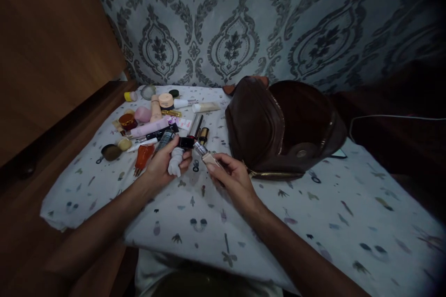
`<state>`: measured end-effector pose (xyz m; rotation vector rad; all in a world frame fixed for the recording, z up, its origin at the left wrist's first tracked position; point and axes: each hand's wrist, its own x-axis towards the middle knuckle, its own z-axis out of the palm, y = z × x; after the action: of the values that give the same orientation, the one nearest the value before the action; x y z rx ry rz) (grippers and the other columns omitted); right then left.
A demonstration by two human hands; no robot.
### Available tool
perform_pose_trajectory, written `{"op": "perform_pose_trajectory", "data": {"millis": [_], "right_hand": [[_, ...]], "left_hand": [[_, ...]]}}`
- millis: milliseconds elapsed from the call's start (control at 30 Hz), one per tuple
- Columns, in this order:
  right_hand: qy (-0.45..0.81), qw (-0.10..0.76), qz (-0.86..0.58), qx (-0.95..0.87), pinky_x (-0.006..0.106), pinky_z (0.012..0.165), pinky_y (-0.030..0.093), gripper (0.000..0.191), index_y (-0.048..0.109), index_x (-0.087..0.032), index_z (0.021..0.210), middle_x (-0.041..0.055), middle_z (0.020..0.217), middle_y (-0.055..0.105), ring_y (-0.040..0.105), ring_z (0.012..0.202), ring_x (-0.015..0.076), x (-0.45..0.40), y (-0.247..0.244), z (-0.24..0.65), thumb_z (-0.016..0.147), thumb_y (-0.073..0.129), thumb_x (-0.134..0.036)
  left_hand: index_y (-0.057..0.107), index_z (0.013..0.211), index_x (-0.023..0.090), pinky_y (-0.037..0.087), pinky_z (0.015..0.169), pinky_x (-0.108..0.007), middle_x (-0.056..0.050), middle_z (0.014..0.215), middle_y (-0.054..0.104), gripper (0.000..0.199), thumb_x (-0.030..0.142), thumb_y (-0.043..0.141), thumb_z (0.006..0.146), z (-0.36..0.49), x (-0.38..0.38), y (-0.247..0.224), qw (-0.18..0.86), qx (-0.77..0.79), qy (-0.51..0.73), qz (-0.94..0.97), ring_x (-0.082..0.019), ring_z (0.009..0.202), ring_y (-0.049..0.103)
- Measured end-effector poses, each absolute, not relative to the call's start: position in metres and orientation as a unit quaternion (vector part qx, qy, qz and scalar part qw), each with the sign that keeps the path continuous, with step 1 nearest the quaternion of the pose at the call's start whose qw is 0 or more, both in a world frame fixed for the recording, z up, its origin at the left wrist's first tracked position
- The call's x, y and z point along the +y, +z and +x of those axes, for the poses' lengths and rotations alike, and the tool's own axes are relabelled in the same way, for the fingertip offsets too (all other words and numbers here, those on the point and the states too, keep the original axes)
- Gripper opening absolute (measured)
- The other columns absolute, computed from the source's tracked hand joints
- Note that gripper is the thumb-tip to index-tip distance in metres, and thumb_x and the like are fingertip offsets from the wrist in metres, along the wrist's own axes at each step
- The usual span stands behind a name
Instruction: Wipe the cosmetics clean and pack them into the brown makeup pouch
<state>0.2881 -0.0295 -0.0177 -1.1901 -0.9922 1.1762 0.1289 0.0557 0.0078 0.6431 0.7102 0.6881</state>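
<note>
My left hand [160,163] is closed around a small white sculpted object [176,161], which looks like a figurine. A glossy black piece [186,142] shows at its fingertips; I cannot tell whether it joins the white object. A dark printed tube [165,140] lies just behind the thumb, and an orange-red item [144,155] is left of the wrist. My right hand [235,176] grips a small beige foundation bottle [209,158] with a silver neck, tilted toward the left hand. Its neck end is close to the black piece; whether they touch is unclear.
Several cosmetics lie across the patterned white cloth [198,241], among them a pink tube [149,127], a peach-lidded jar [166,100], a cream tube [205,107] and a round dark mirror-like item [111,152]. A brown leather bag [254,116] stands at right. Wooden furniture [52,46] borders the left.
</note>
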Motion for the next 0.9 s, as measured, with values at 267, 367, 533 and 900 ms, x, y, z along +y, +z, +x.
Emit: {"op": "perform_pose_trajectory", "data": {"millis": [267,367,533,900], "right_hand": [[0.417,0.545,-0.535,-0.493,0.029,0.071,0.044,0.025,0.071,-0.019,0.087,0.0016,0.081,0.067,0.058,0.077,0.0189,-0.029,-0.015,0.288,0.074,0.072,-0.040],[0.369,0.549,-0.539,-0.522,0.029,0.072,0.045,0.021,0.071,-0.019,0.086,0.0026,0.082,0.068,0.059,0.077,0.0190,-0.027,-0.020,0.288,0.075,0.070,-0.037],[0.275,0.533,-0.555,-0.576,0.029,0.072,0.045,0.013,0.069,-0.019,0.083,0.0028,0.082,0.065,0.059,0.077,0.0183,-0.028,-0.023,0.289,0.077,0.070,-0.031],[0.261,0.521,-0.548,-0.599,0.028,0.070,0.047,0.010,0.066,-0.019,0.085,0.0025,0.081,0.065,0.059,0.073,0.0173,-0.028,-0.025,0.287,0.080,0.066,-0.028]], "left_hand": [[0.056,0.075,0.017,0.036,0.041,-0.017,0.003,0.054,0.055,0.034,0.045,0.074,0.081,0.129,0.054,-0.002,0.786,0.319,0.366,0.384,-0.007,0.043,0.048],[0.058,0.074,0.016,0.038,0.040,-0.017,0.003,0.055,0.057,0.037,0.043,0.082,0.072,0.129,0.053,-0.005,0.767,0.308,0.378,0.417,-0.007,0.044,0.049],[0.063,0.083,0.016,0.036,0.038,-0.016,0.005,0.056,0.056,0.043,0.045,0.087,0.064,0.130,0.051,-0.004,0.754,0.299,0.377,0.446,-0.006,0.043,0.047],[0.066,0.091,0.017,0.037,0.042,-0.017,0.004,0.070,0.057,0.039,0.050,0.081,0.074,0.132,0.047,-0.017,0.709,0.278,0.359,0.540,-0.006,0.049,0.047]]}}
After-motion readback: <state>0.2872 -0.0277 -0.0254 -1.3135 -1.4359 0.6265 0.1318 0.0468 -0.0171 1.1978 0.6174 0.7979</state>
